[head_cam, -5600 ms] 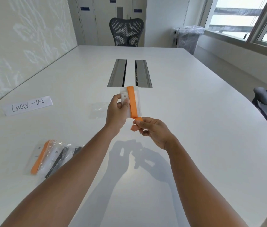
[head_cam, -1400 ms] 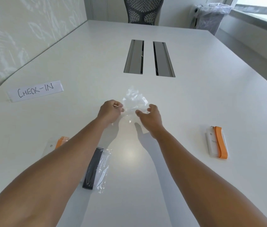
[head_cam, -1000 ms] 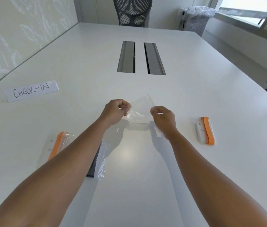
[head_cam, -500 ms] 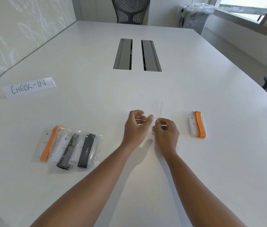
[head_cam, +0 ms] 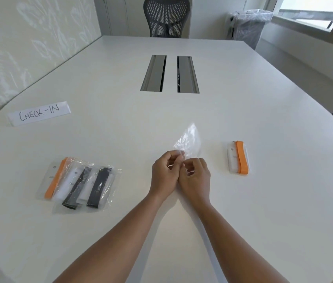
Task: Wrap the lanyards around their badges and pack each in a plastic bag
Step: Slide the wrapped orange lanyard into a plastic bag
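Opening the plastic bag [head_cam: 188,140] for the next badge

Left hand [head_cam: 164,176] and right hand [head_cam: 195,177] each pinch its near edge above the tabletop [head_cam: 243,211]; rub the layers apart, since thin film clings. The orange-wrapped badge [head_cam: 238,157] waits just right.

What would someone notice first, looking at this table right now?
Both hands, left hand and right hand, pinch a clear plastic bag at the table's middle. An orange-wrapped badge lies unbagged to the right; three bagged badges sit at the left.
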Demonstrator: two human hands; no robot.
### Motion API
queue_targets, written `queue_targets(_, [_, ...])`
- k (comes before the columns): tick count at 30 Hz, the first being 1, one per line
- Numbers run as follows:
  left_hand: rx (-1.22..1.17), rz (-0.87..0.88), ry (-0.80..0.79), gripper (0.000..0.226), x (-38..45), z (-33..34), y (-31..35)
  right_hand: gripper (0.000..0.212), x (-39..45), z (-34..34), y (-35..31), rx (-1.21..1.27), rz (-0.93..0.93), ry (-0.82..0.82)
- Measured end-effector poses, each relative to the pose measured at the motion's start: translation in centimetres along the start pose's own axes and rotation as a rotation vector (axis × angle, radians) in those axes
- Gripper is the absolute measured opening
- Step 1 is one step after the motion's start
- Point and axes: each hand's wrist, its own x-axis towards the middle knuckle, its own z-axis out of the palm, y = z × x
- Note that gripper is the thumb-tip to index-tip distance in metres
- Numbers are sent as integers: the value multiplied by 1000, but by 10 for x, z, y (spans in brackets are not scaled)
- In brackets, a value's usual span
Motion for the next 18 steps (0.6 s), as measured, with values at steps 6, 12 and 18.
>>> queue_targets(6, [31,16,29,20,1,0,-4,4,-2,3,2,-35,-18,29])
queue_targets(12, [48,58,69,12,0,1,-3,16,0,0,4,97,6,7])
queue_targets(18, [78,57,61,5,-1,2,-2,24,2,-6,8,168,-4,-67])
